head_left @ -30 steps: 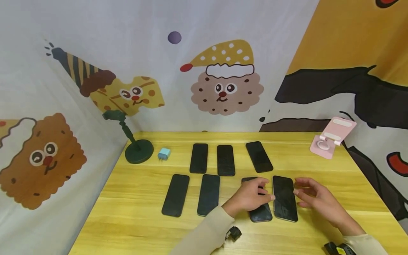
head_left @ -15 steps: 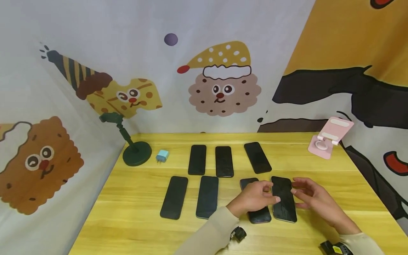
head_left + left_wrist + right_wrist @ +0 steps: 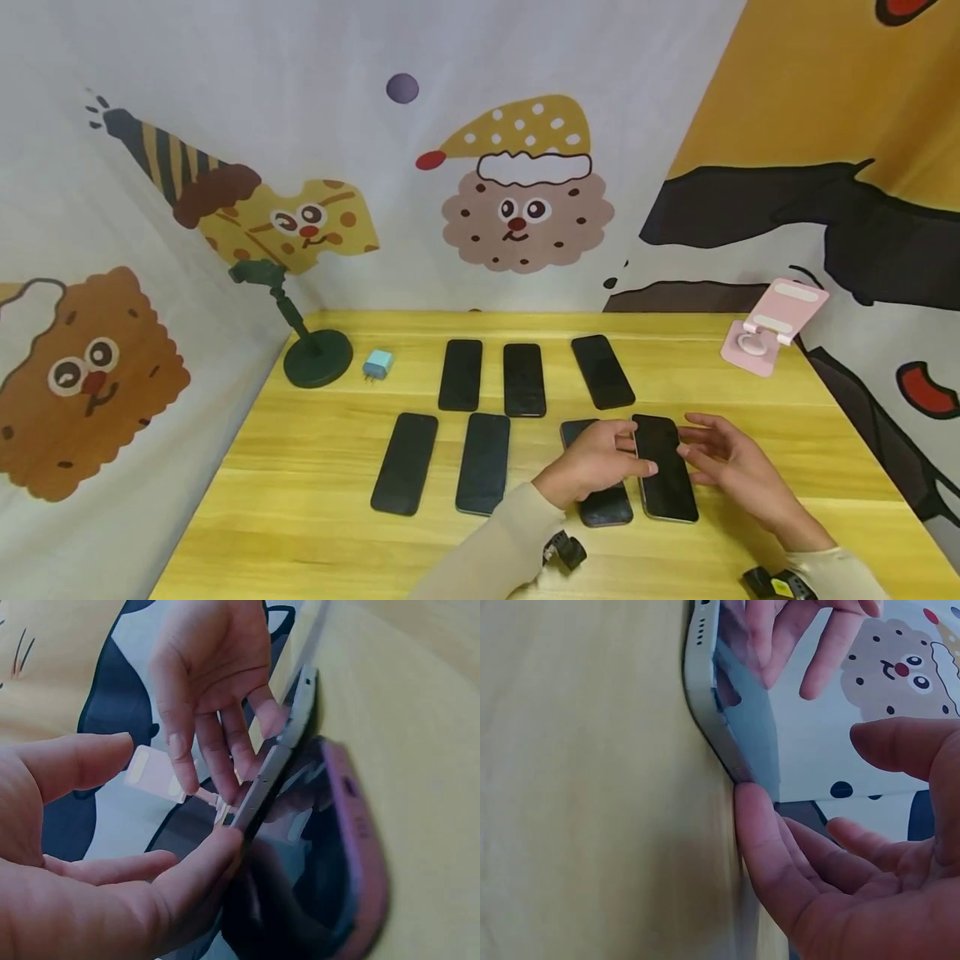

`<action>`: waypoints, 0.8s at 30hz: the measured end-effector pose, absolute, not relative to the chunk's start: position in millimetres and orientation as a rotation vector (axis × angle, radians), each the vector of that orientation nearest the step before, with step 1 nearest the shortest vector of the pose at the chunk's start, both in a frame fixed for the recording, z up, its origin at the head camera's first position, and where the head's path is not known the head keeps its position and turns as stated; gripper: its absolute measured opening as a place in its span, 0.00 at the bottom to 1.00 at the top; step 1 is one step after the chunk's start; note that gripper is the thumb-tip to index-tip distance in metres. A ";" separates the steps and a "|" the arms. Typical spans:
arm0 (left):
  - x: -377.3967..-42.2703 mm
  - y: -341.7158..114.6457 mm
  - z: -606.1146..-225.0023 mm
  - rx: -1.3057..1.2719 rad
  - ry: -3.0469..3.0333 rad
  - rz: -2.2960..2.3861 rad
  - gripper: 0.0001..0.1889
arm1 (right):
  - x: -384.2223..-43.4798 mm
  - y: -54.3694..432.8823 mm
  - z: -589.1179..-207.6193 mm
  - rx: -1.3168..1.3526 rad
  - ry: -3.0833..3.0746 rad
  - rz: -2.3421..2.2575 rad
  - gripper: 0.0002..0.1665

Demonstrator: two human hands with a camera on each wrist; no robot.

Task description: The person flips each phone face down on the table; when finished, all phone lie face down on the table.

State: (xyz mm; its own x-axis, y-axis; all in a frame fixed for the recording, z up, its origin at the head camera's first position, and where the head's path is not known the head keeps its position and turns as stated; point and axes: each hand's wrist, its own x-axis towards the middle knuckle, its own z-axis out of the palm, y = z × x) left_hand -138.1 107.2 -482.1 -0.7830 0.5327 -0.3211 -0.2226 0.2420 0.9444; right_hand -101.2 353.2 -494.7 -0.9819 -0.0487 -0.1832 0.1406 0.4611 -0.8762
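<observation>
My left hand (image 3: 600, 462) and right hand (image 3: 738, 471) stand on either side of a black-screened smartphone (image 3: 667, 471) at the front right, which lies face up. Fingers of the left hand (image 3: 90, 885) touch its side edge (image 3: 259, 791) in the left wrist view, the thumb raised clear. In the right wrist view, a fingertip of the right hand (image 3: 847, 885) meets the opposite edge (image 3: 724, 724); that thumb is also apart. Another smartphone (image 3: 606, 504) with a pinkish frame lies beneath my left hand, partly hidden by it.
Two more phones, one dark (image 3: 405, 462) and one bluish (image 3: 483, 462), lie to the left. Behind are three others (image 3: 461, 375). A green stand (image 3: 318, 358), a blue charger plug (image 3: 378, 364) and a pink phone stand (image 3: 765, 329) sit toward the back of the wooden table (image 3: 300, 492).
My left hand has shifted right onto the near-right phone's edge, and the right hand has come slightly left. That phone's far end has turned a little left. The head view has shifted slightly.
</observation>
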 end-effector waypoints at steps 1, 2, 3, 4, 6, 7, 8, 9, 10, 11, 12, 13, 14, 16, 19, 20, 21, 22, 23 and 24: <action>-137.0 106.9 -482.3 0.276 1.899 1.616 0.36 | -101.1 352.8 -494.9 0.078 2.529 -1.540 0.42; -135.9 106.6 -482.7 0.271 1.893 1.627 0.36 | -101.0 352.3 -495.1 0.073 2.538 -1.538 0.41; -134.8 106.4 -482.6 0.271 1.892 1.636 0.36 | -100.8 351.9 -495.3 0.068 2.550 -1.531 0.41; -133.7 106.2 -482.6 0.277 1.891 1.647 0.36 | -100.7 351.5 -495.5 0.061 2.567 -1.523 0.40; -132.2 106.2 -482.3 0.285 1.884 1.672 0.38 | -100.8 350.6 -495.9 0.045 2.603 -1.503 0.38; -131.5 106.3 -482.0 0.285 1.886 1.685 0.38 | -100.9 350.0 -496.0 0.034 2.621 -1.494 0.38; -130.9 106.5 -482.0 0.284 1.890 1.695 0.39 | -101.2 349.3 -496.1 0.026 2.638 -1.483 0.37; -130.2 106.9 -482.2 0.280 1.888 1.709 0.40 | -101.5 348.4 -496.2 0.018 2.647 -1.479 0.36; -129.6 107.4 -482.5 0.274 1.883 1.725 0.41 | -101.7 347.5 -496.2 0.012 2.651 -1.476 0.35; -129.2 108.1 -483.0 0.267 1.875 1.742 0.41 | -101.9 346.4 -496.2 0.008 2.652 -1.474 0.34; -129.0 108.7 -483.7 0.264 1.861 1.764 0.42 | -102.0 345.3 -496.2 0.005 2.650 -1.475 0.33; -129.0 109.2 -484.4 0.266 1.846 1.786 0.42 | -102.3 343.9 -496.2 0.000 2.643 -1.479 0.33; -129.1 109.7 -485.4 0.268 1.832 1.806 0.42 | -102.6 342.5 -496.3 -0.005 2.633 -1.483 0.32; -130.0 110.7 -487.8 0.277 1.809 1.845 0.42 | -103.1 339.4 -496.1 -0.009 2.614 -1.492 0.32; -131.6 112.1 -491.9 0.310 1.789 1.886 0.38 | -103.7 335.1 -495.3 -0.024 2.594 -1.502 0.32; -132.0 112.7 -493.5 0.324 1.779 1.897 0.37 | -103.5 334.3 -494.9 -0.035 2.589 -1.501 0.32; -132.3 113.3 -495.1 0.336 1.768 1.902 0.37 | -103.0 333.8 -494.4 -0.041 2.579 -1.507 0.32; -132.6 113.8 -496.2 0.353 1.753 1.907 0.36 | -102.4 333.7 -493.8 -0.050 2.567 -1.513 0.31; -132.9 114.2 -497.2 0.370 1.732 1.910 0.37 | -101.8 333.8 -493.2 -0.063 2.554 -1.520 0.31; -133.2 114.3 -497.9 0.383 1.725 1.904 0.37 | -101.3 334.0 -492.6 -0.081 2.539 -1.528 0.31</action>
